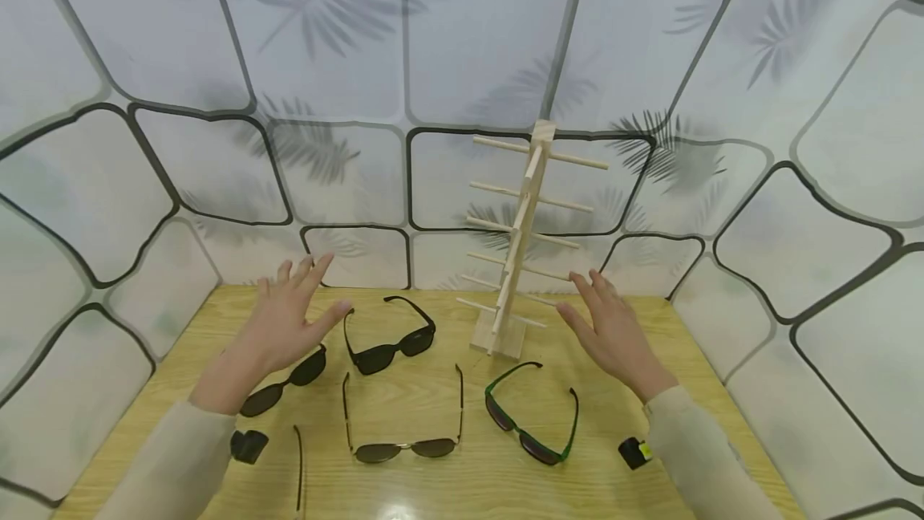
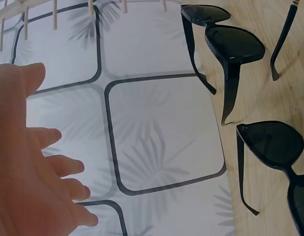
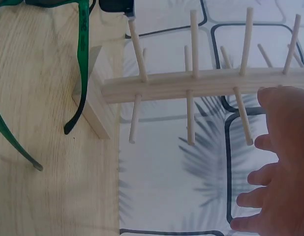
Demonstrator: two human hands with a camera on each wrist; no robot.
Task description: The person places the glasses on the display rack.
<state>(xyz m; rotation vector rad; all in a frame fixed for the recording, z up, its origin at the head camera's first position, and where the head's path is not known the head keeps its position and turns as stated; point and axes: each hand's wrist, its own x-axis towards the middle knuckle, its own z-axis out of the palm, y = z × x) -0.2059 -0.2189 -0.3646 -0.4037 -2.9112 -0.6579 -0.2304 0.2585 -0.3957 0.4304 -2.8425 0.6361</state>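
Observation:
My left hand [image 1: 285, 319] hovers with spread fingers above black sunglasses [image 1: 375, 355] and a second dark pair of sunglasses [image 1: 306, 370], which it partly covers. My right hand [image 1: 606, 327] hangs in the air right of a wooden display rack [image 1: 521, 247] with pegs on both sides. Its fingers look relaxed and hold nothing; whether a fingertip touches a peg I cannot tell. Thin-framed sunglasses [image 1: 406, 449] lie near the front middle, temples unfolded. Green-framed sunglasses [image 1: 530, 433] lie between the rack and my right forearm.
One thin temple [image 1: 299, 468] of another pair shows at the bottom edge, the remainder out of frame. The wooden tabletop [image 1: 433, 496] meets patterned walls [image 1: 346, 183] at the back and sides. Each wrist carries a small black device [image 1: 635, 452].

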